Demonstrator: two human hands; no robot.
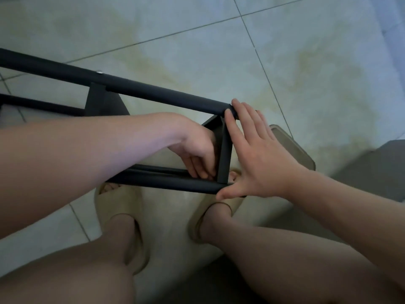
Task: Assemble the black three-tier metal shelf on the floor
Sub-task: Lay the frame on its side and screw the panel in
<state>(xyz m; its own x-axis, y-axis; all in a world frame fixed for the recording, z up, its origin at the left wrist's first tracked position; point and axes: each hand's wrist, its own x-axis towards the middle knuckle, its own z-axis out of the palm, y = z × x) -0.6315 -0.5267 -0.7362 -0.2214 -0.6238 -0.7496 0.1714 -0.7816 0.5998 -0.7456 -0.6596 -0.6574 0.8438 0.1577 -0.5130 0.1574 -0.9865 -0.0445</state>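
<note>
Dim, flat, cool-toned light, brightest on the floor [197, 40] toward the top and sinking to murky grey in the lower corners. Soft, diffuse shadows only — a faint one under the black shelf frame [153, 93], itself rendered as near-featureless matte with a pale sheen along the upper tube. Slightly smeared and low in detail throughout, softest at the right hand [258, 154] and the near legs [87, 270] — with wide-angle bowing of the grout lines [263, 69] and stretched forearms toward the edges.

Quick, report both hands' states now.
Left hand: fingers curled inside the black tubular metal shelf frame; a grip cannot be told.
Right hand: open, straight fingers pressing the frame's end.
</note>
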